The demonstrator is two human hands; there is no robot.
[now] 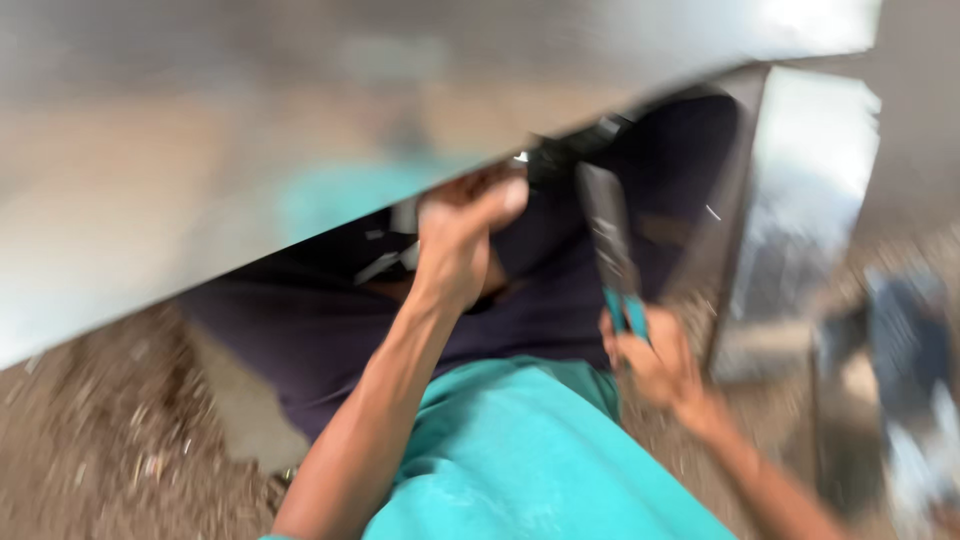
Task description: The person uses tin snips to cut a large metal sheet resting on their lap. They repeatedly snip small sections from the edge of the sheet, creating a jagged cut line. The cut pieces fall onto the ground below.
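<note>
Frame heavily motion-blurred. Large sheet-metal panel (200, 150), grey, smooth and reflective, slants across the upper left. Left hand (458, 235) reaches up to the panel's lower edge, fingers curled against it, thumb raised; whether it clasps anything there cannot be told. Pliers (612, 250) right of centre: long axis near vertical, dark head pointing up toward the panel edge, teal-sleeved handles down. Right hand (655, 360) is closed around the handles. A second metal sheet (810, 190) stands upright at right. Gritty ground (90, 450) below.
</note>
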